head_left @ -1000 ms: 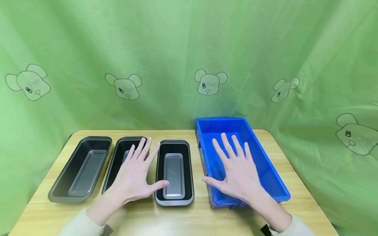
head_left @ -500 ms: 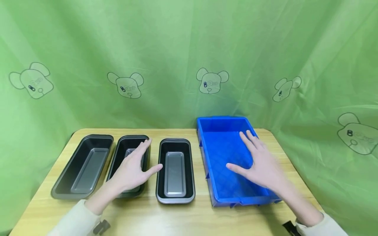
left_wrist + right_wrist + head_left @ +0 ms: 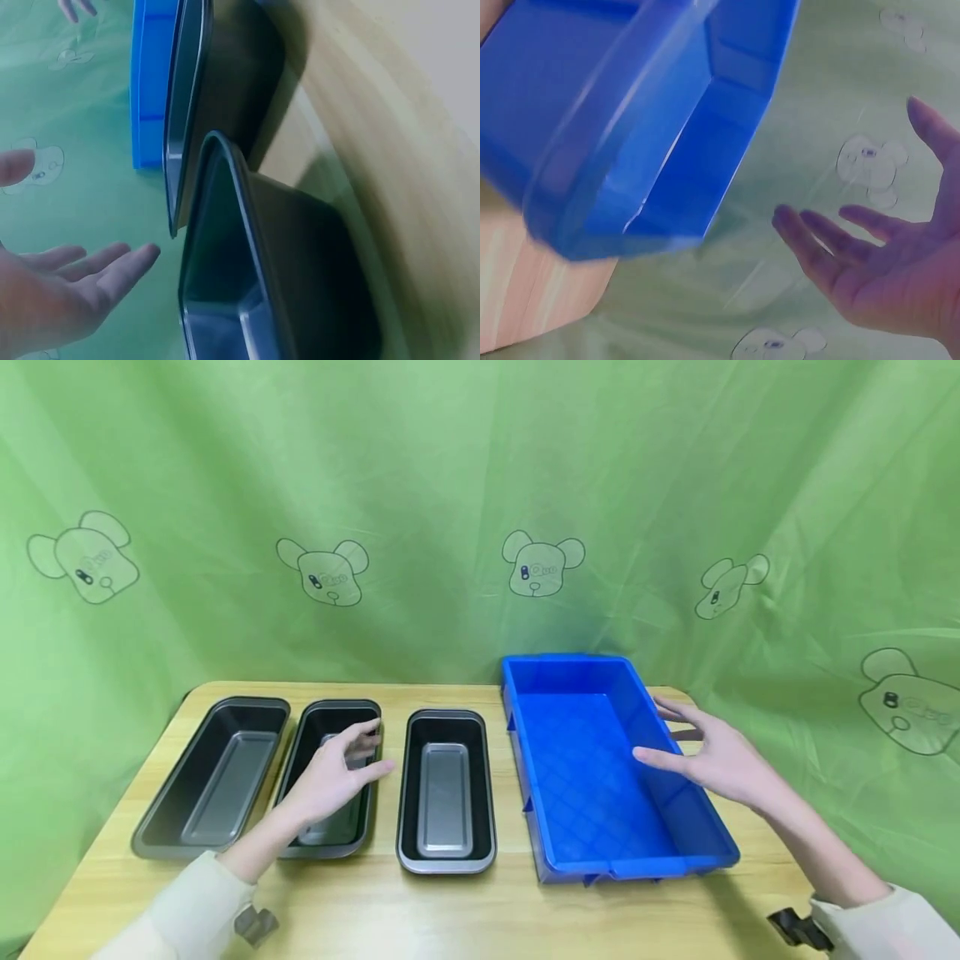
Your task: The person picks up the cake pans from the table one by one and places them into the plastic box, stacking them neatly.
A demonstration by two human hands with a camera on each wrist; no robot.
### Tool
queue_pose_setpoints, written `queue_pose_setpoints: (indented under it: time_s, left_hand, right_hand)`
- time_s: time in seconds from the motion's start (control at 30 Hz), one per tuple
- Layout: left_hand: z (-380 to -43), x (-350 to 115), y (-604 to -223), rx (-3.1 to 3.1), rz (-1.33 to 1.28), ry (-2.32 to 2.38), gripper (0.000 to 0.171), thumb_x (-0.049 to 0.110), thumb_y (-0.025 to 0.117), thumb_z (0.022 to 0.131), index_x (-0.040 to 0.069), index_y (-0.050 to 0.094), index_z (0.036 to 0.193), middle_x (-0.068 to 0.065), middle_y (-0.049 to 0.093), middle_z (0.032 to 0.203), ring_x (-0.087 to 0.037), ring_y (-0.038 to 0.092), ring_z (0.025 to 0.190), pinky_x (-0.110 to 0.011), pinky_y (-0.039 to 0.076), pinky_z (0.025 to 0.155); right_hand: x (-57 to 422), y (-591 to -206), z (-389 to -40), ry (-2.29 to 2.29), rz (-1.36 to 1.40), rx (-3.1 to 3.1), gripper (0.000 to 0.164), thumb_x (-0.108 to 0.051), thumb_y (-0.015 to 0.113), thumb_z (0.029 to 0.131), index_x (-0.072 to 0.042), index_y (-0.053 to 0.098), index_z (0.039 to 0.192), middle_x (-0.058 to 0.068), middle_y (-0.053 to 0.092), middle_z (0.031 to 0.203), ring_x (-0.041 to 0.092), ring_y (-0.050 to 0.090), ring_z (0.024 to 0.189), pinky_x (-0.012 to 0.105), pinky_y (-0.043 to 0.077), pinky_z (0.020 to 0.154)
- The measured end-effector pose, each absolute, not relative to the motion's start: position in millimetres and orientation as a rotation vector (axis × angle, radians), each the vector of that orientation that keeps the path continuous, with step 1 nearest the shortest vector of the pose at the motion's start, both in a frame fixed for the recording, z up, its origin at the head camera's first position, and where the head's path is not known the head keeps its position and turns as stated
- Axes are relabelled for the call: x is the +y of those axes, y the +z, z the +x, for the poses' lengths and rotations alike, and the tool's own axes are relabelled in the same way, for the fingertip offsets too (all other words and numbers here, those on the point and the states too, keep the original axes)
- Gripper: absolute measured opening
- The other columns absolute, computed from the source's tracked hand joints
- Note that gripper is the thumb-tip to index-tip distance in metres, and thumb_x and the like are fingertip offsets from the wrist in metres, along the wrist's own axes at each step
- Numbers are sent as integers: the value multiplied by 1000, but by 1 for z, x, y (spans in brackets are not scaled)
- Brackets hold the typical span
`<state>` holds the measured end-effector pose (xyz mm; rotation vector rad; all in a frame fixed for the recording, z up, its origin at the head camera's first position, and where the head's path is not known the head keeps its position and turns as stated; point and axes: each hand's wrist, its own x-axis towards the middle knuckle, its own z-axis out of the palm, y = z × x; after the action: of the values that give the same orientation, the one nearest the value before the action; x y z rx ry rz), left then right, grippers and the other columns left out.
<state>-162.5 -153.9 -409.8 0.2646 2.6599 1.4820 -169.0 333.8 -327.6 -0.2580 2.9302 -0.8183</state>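
Observation:
My left hand [image 3: 327, 783] hovers over the middle black loaf pan [image 3: 343, 821], its fingers loosely bent and holding nothing. In the left wrist view that hand [image 3: 67, 289] is raised beside the pan's rim, with thumb and fingers spread apart. Over the right long side of the blue plastic bin [image 3: 592, 768] is my right hand [image 3: 723, 760], thumb above the rim and fingers relaxed. The right wrist view shows this hand [image 3: 877, 262] apart from the bin [image 3: 682, 150], with nothing in its grasp. The bin's inside is bare.
Two more black loaf pans stand on the wooden table [image 3: 360, 910]: a left pan [image 3: 213, 777] lying slantwise and a right pan [image 3: 446, 793] next to the bin. Behind the table's far edge hangs a green curtain [image 3: 427, 485] printed with bear heads.
The right hand has moved right, from above the bin's middle to its right side. My left hand has turned sideways and shifted slightly left. Both hands' spread fingers have relaxed into a loose bend.

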Motion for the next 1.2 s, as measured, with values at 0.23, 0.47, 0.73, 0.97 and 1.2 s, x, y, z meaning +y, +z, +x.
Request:
queue_pose_setpoints:
  time_s: [0.23,0.47,0.73,0.97,1.2]
  left_hand:
    - [-165,-153,-415,2341,112,1673,69,25,70,102,3,40,160,-29,57,151,-40,64,133,-45,63,101]
    - [-162,-149,-422,2150,27,1776,68,17,67,103,-4,35,159,-35,58,147,-45,66,128,-50,65,96]
    - [-157,-141,-430,2066,-40,1804,67,10,68,100,-6,36,157,-34,63,140,-43,71,120,-50,66,93]
    - [-147,-132,-431,2098,-91,1753,68,10,71,98,-5,39,156,-33,63,140,-41,72,117,-49,67,87]
    - [-142,-126,-428,2092,-89,1715,71,12,72,98,-7,36,157,-35,60,142,-46,70,119,-49,67,87]
  right_hand:
    - [368,-326,-181,-900,-231,2758,83,-40,68,103,-3,27,165,35,49,154,46,65,129,39,63,90]
    - [400,-335,-195,-1037,-175,2635,73,-29,59,109,7,25,163,40,47,153,-11,65,100,24,64,85]
    - [426,-347,-202,-1076,-109,2548,73,-31,54,111,11,23,161,42,44,154,-4,67,102,30,65,88]
    - [434,-363,-205,-1174,-37,2408,75,-31,57,109,10,23,161,37,49,153,18,73,111,40,66,95]
    - [436,-376,-206,-1195,1,2343,75,-33,57,109,9,23,162,33,55,150,28,73,116,43,65,97]
